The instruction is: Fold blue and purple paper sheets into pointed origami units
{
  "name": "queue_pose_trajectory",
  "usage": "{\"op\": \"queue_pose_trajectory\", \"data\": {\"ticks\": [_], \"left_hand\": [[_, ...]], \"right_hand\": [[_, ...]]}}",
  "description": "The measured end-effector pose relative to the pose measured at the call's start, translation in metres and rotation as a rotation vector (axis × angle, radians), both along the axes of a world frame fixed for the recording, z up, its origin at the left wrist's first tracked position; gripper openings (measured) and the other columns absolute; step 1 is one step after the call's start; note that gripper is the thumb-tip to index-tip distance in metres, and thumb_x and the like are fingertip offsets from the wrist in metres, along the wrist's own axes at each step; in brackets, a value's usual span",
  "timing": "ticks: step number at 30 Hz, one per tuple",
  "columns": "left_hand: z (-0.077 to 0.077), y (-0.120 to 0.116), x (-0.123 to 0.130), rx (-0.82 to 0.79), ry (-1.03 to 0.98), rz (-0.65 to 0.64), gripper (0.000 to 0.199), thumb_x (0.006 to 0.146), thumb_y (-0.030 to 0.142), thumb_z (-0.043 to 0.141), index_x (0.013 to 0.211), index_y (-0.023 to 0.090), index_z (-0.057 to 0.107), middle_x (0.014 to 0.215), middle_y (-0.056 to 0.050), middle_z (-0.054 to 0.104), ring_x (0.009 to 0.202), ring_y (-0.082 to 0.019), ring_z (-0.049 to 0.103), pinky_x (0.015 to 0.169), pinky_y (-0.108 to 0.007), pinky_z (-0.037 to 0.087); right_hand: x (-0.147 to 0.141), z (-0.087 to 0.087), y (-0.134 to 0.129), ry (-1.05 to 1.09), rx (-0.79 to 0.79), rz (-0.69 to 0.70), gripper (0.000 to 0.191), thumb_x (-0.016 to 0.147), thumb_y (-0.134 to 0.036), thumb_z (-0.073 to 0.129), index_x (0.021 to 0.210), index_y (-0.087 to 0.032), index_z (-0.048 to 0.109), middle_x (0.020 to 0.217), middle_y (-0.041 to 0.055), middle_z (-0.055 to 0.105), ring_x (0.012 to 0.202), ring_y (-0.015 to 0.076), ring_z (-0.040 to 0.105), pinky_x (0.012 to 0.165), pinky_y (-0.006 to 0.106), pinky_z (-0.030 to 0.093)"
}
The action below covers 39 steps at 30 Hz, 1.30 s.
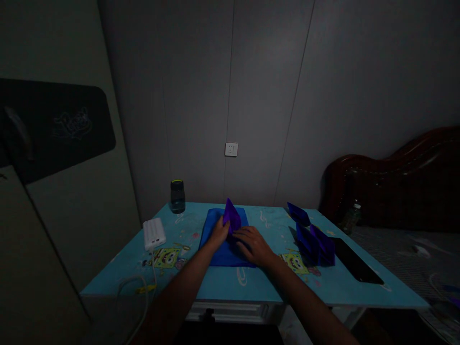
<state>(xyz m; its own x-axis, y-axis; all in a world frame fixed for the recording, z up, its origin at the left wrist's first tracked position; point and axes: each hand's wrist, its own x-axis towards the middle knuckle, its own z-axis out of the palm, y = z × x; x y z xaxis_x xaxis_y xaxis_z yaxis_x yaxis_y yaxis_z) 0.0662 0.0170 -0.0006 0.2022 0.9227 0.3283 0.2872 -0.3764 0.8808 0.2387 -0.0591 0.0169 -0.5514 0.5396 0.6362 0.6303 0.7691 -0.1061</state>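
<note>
A folded piece of purple paper [232,216] stands raised over the blue sheets [223,256] in the middle of the table, its pointed tip upward. My left hand [220,232] grips it at its lower left side, thumb and fingers closed on the edge. Beside its lower right corner lies my right hand [252,244], palm down with fingers stretched out; the fingertips reach the paper's lower edge, though dim light hides whether they press on it. Several folded dark purple paper pieces [312,245] stand on the right of the table, one farther back [298,214].
On the light blue table [201,282] with cartoon prints, a water bottle [178,197] stands at the back left. A white power bank [154,233] with a cable lies at the left edge. At right lies a flat black tablet-like slab [355,261]. A wall is behind.
</note>
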Motion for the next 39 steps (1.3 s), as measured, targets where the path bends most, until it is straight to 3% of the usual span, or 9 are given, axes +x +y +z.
{"op": "queue_pose_trajectory", "data": {"ticks": [4, 7, 13, 20, 26, 30, 34, 39], "left_hand": [[-0.009, -0.003, 0.002, -0.007, -0.048, 0.014, 0.041, 0.095, 0.028, 0.038, 0.132, 0.013, 0.046, 0.131, -0.014, 0.061, 0.119, -0.022, 0.059, 0.103, -0.038, 0.044], [-0.012, -0.004, 0.003, -0.017, -0.052, 0.008, 0.040, 0.094, 0.025, 0.041, 0.132, 0.015, 0.047, 0.130, -0.012, 0.062, 0.118, -0.021, 0.059, 0.103, -0.038, 0.045], [-0.016, -0.004, 0.003, -0.026, -0.085, 0.002, 0.039, 0.095, 0.026, 0.039, 0.131, 0.015, 0.048, 0.127, -0.012, 0.064, 0.115, -0.021, 0.062, 0.100, -0.039, 0.047], [-0.018, -0.006, 0.004, -0.012, -0.106, -0.037, 0.037, 0.093, 0.029, 0.046, 0.127, 0.016, 0.052, 0.123, -0.010, 0.067, 0.113, -0.023, 0.062, 0.101, -0.041, 0.047], [-0.017, -0.010, 0.003, 0.012, -0.104, -0.070, 0.038, 0.092, 0.031, 0.048, 0.124, 0.015, 0.056, 0.124, -0.010, 0.067, 0.113, -0.023, 0.062, 0.101, -0.039, 0.046], [-0.014, -0.015, 0.004, 0.031, -0.114, -0.108, 0.039, 0.090, 0.032, 0.050, 0.125, 0.016, 0.057, 0.124, -0.009, 0.066, 0.116, -0.023, 0.060, 0.104, -0.039, 0.044], [-0.012, -0.018, 0.006, 0.045, -0.136, -0.154, 0.042, 0.087, 0.032, 0.057, 0.127, 0.017, 0.058, 0.124, -0.008, 0.067, 0.116, -0.026, 0.061, 0.104, -0.041, 0.045], [-0.013, -0.018, 0.007, 0.068, -0.164, -0.190, 0.045, 0.086, 0.033, 0.059, 0.129, 0.020, 0.057, 0.128, -0.007, 0.066, 0.119, -0.027, 0.059, 0.107, -0.044, 0.042]], "right_hand": [[-0.014, 0.001, 0.018, 0.254, -0.039, -0.304, 0.025, 0.094, -0.028, 0.048, 0.098, -0.021, 0.071, 0.114, 0.0106, 0.066, 0.112, 0.0253, 0.056, 0.100, 0.044, 0.042], [-0.024, -0.004, 0.032, 0.328, -0.055, -0.390, 0.023, 0.092, -0.028, 0.049, 0.097, -0.019, 0.070, 0.115, 0.0141, 0.064, 0.112, 0.0278, 0.056, 0.099, 0.045, 0.042], [-0.021, -0.015, 0.034, 0.443, -0.121, -0.409, 0.033, 0.097, -0.029, 0.035, 0.119, -0.018, 0.057, 0.111, 0.0113, 0.068, 0.101, 0.0231, 0.064, 0.092, 0.039, 0.049], [-0.011, -0.021, 0.025, 0.450, -0.201, -0.376, 0.027, 0.093, -0.030, 0.043, 0.116, -0.021, 0.054, 0.105, 0.0069, 0.070, 0.092, 0.0199, 0.067, 0.083, 0.033, 0.052], [-0.004, -0.030, 0.029, 0.438, -0.242, -0.451, 0.023, 0.086, -0.031, 0.050, 0.105, -0.019, 0.059, 0.101, 0.0098, 0.069, 0.092, 0.0236, 0.065, 0.084, 0.036, 0.050], [-0.003, -0.034, 0.030, 0.417, -0.269, -0.495, 0.023, 0.081, -0.034, 0.057, 0.099, -0.019, 0.057, 0.094, 0.0082, 0.068, 0.086, 0.0229, 0.064, 0.076, 0.032, 0.048], [-0.003, -0.034, 0.030, 0.402, -0.290, -0.540, 0.022, 0.078, -0.034, 0.059, 0.093, -0.019, 0.056, 0.087, 0.0075, 0.067, 0.079, 0.0224, 0.063, 0.069, 0.029, 0.044], [-0.003, -0.029, 0.027, 0.405, -0.310, -0.547, 0.024, 0.080, -0.036, 0.060, 0.097, -0.018, 0.058, 0.092, 0.0092, 0.070, 0.082, 0.0219, 0.065, 0.068, 0.027, 0.043]]}}
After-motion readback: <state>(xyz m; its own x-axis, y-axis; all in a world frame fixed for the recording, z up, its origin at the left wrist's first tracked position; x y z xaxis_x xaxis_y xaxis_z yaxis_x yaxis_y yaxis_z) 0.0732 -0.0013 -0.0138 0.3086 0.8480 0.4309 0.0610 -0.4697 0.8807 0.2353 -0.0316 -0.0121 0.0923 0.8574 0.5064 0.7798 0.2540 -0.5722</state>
